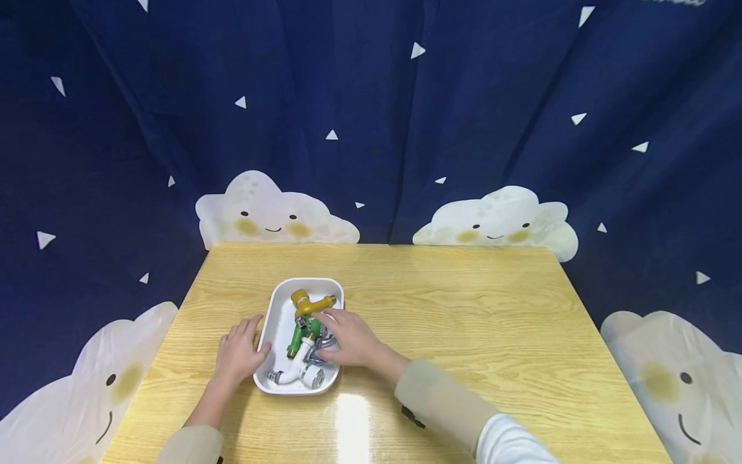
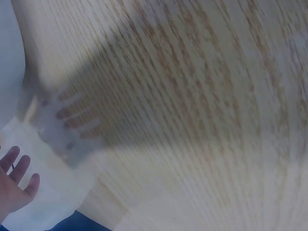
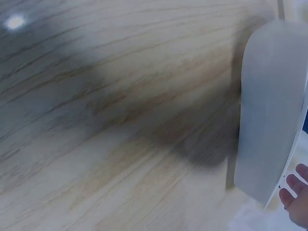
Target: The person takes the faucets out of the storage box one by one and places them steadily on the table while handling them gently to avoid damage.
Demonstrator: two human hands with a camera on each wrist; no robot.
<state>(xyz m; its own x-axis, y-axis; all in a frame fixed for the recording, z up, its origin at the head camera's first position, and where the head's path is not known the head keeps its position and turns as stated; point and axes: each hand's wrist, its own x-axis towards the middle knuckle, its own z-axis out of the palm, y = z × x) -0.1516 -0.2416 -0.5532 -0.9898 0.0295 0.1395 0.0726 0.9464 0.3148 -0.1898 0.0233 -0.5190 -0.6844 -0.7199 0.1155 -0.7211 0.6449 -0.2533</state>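
Observation:
A white tray [image 1: 278, 322] stands on the left half of the table with several taps in it. The yellow tap [image 1: 313, 305] lies at the far end, a green tap [image 1: 294, 341] in the middle, and a white tap [image 1: 297, 367] with a silver knob nearest me. Beside the white one is a silver tap [image 1: 315, 351], partly hidden under my right hand [image 1: 350, 338]. That hand reaches over the right rim, thumb and fingers apart above the taps. My left hand [image 1: 239, 351] is at the tray's left side, fingers spread, thumb right at the rim.
The wooden table [image 1: 464, 322] extends well to the right of the tray. A dark blue curtain [image 1: 371, 96] with white triangles and clouds hangs behind it and at both sides. In the right wrist view, the tray's outer wall [image 3: 269, 110] rises beside the hand.

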